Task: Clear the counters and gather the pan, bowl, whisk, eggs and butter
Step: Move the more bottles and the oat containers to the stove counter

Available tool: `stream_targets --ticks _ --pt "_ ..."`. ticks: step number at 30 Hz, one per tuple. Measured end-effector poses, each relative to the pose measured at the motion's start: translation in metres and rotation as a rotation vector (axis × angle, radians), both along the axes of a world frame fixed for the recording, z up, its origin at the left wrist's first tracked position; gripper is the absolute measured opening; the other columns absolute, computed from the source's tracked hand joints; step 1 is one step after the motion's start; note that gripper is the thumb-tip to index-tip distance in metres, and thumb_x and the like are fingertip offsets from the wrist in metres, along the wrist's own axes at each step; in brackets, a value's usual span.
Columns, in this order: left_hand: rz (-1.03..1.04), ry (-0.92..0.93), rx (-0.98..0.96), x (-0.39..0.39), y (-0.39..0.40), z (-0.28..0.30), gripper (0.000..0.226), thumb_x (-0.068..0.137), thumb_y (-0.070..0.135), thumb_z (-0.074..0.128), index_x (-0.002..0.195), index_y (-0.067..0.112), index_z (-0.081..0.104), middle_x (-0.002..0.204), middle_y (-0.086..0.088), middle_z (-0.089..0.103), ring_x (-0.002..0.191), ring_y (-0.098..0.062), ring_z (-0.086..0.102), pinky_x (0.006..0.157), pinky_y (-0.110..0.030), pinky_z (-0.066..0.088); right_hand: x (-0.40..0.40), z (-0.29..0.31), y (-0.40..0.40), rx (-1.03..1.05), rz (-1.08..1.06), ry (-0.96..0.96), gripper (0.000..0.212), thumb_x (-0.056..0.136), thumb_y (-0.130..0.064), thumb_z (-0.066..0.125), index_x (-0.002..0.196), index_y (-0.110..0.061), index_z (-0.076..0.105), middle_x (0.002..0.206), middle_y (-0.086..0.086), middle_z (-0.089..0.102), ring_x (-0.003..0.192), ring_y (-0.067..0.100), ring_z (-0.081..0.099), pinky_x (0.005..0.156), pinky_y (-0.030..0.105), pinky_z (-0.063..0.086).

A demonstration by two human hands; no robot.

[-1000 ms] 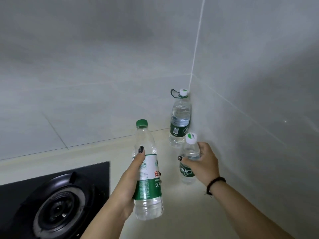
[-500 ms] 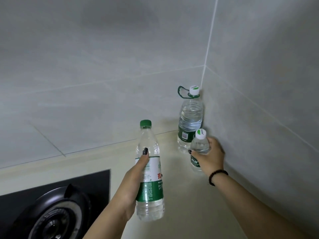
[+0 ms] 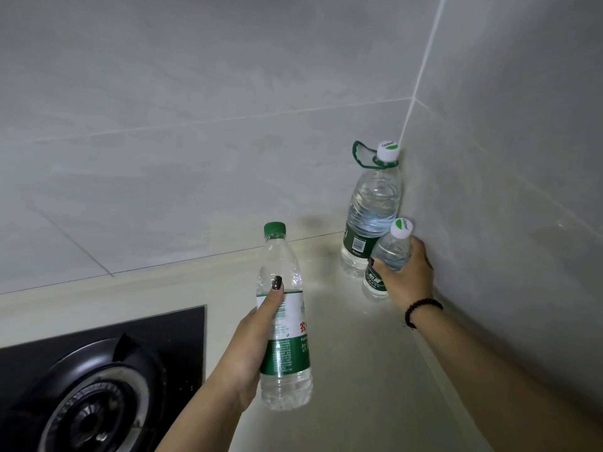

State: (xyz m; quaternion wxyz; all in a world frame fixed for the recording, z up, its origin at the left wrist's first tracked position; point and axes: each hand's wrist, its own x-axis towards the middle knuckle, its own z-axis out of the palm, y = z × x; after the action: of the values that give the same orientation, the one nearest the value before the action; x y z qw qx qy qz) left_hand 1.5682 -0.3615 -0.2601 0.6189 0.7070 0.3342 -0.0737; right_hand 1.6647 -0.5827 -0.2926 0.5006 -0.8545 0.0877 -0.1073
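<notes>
Gas burner [image 3: 88, 409]: set in a black hob panel [image 3: 182, 324] at the lower left corner of the cream desk [image 3: 359, 370].

Left hand [image 3: 248, 350]: its grip is closed around a clear water bottle with a green cap [image 3: 284, 324], thumb lying up the white-and-green label, dark polish on the nail. The bottle is upright and held above the desk, to the right of the hob panel. It looks nearly full.

Large bottle [image 3: 372, 210]: stands upright on the desk in the corner where the two grey tiled walls [image 3: 228, 141] meet. White cap, green carrying loop at the neck, green label low on the body.

Right hand [image 3: 406, 275]: its grip is closed around a small bottle with a white cap [image 3: 390, 252], fingers wrapped about the upper body. This bottle is tilted, cap leaning towards the right-hand wall, and sits just in front of the large bottle, overlapping it in view. Whether its base touches the desk cannot be told. A black bead bracelet [image 3: 422, 309] circles the right wrist.

Of the pan, bowl, whisk, eggs and butter, none shows in this view.
</notes>
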Motion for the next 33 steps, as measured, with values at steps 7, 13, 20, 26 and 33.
stream_targets --ticks 7,13,20,26,33 --pt "-0.11 -0.144 -0.142 -0.026 -0.001 0.0 0.042 0.106 0.024 0.024 0.067 0.02 0.037 0.073 -0.01 0.046 0.036 0.014 0.05 0.05 -0.001 0.038 -0.002 0.033 0.002 -0.182 0.034 0.003 0.059 0.064 -0.015 0.08 0.113 -0.007 0.048 0.115 0.01 0.057 0.108 0.03 0.056 0.092 0.038 0.047" --pt "-0.175 -0.189 -0.295 -0.059 -0.001 0.021 0.033 0.104 0.035 0.028 0.105 0.009 0.047 0.069 -0.01 0.053 0.058 -0.017 0.057 0.043 -0.009 0.043 -0.04 0.091 0.01 -0.229 0.089 -0.274 0.068 0.075 -0.003 0.07 0.135 0.0 0.037 0.136 0.013 0.036 0.13 0.023 0.033 0.101 0.004 0.016" --pt "-0.313 -0.177 -0.334 -0.106 -0.032 0.062 0.065 0.077 0.067 0.055 0.11 0.013 0.067 0.097 -0.013 0.075 0.093 -0.029 0.072 0.093 -0.042 0.054 -0.097 0.152 0.04 0.194 0.415 0.012 0.029 0.085 -0.022 0.066 0.113 -0.022 0.058 0.115 -0.008 0.06 0.107 0.01 0.059 0.09 0.024 0.049" --pt "-0.38 -0.272 -0.331 -0.122 -0.04 0.068 0.063 0.074 0.066 0.055 0.115 0.018 0.064 0.102 -0.011 0.074 0.097 -0.028 0.071 0.095 -0.04 0.053 -0.13 0.163 0.046 0.337 0.531 0.165 0.034 0.086 -0.032 0.066 0.118 -0.028 0.054 0.117 -0.009 0.06 0.104 0.014 0.063 0.085 0.038 0.057" --pt "-0.462 -0.271 -0.295 -0.139 -0.046 0.066 0.061 0.074 0.062 0.057 0.117 0.019 0.062 0.102 -0.008 0.075 0.097 -0.025 0.071 0.088 -0.033 0.056 -0.149 0.163 0.03 0.39 0.546 0.222 0.024 0.09 -0.022 0.062 0.113 -0.025 0.059 0.112 -0.002 0.067 0.092 0.015 0.07 0.079 0.039 0.056"
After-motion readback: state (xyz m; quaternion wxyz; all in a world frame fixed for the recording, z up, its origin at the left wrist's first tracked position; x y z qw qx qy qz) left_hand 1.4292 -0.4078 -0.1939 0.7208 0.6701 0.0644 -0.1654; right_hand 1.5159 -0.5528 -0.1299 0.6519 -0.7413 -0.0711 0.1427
